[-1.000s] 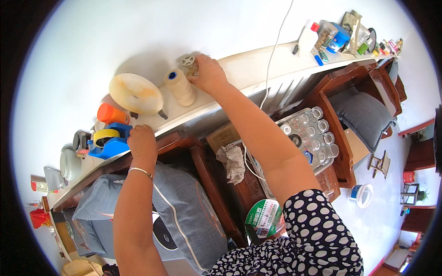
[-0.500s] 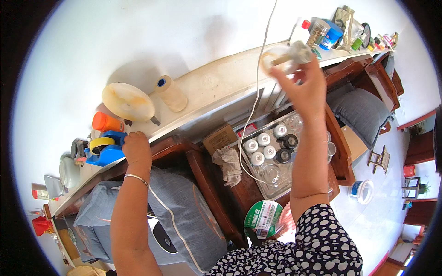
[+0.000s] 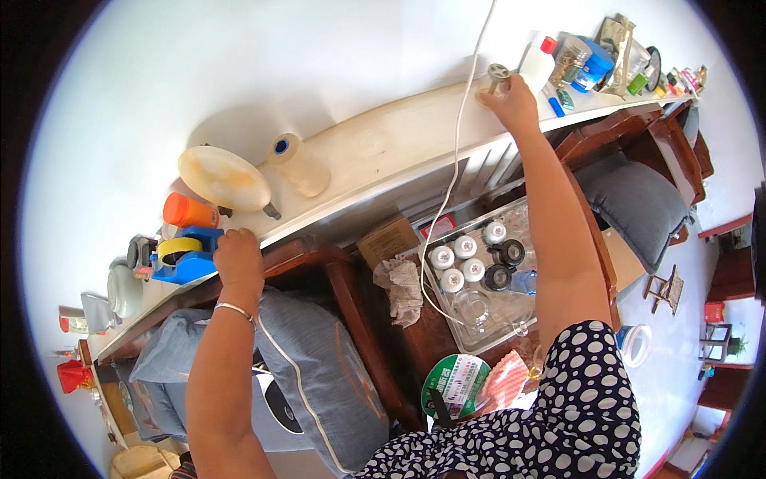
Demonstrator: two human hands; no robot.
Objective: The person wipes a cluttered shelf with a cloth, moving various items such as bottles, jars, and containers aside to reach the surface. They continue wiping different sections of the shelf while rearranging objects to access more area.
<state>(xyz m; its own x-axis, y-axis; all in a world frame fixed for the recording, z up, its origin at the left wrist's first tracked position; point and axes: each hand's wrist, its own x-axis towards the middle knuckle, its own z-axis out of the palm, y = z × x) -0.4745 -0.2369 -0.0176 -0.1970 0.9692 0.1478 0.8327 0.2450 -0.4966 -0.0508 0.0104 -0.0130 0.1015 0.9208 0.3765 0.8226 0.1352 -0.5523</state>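
My left hand [image 3: 238,257] is closed at the shelf edge, right against the end of a blue tape dispenser [image 3: 185,267] that carries a yellow roll of tape [image 3: 179,249]. Its fingertips are hidden, so what they grip cannot be seen. Farther right, my right hand [image 3: 515,105] reaches up to the white shelf [image 3: 399,137]. Between its fingers is a small pale, partly clear object with a round spoked end [image 3: 499,73]; its lower part is hidden by the fingers. A white bottle with a red cap [image 3: 538,65] stands just beyond that hand.
On the shelf are a pale oval disc [image 3: 225,177], a cone of thread [image 3: 303,169] and an orange jar [image 3: 190,211]. A white cable [image 3: 457,144] hangs across it. Below, a clear tray [image 3: 472,339] holds white-topped bottles [image 3: 465,247]. Grey cushions [image 3: 315,375] lie under my left arm.
My right hand has moved the pale object up and away, from above the shelf's front to the shelf by the red-capped bottle. My left hand stays by the tape dispenser.
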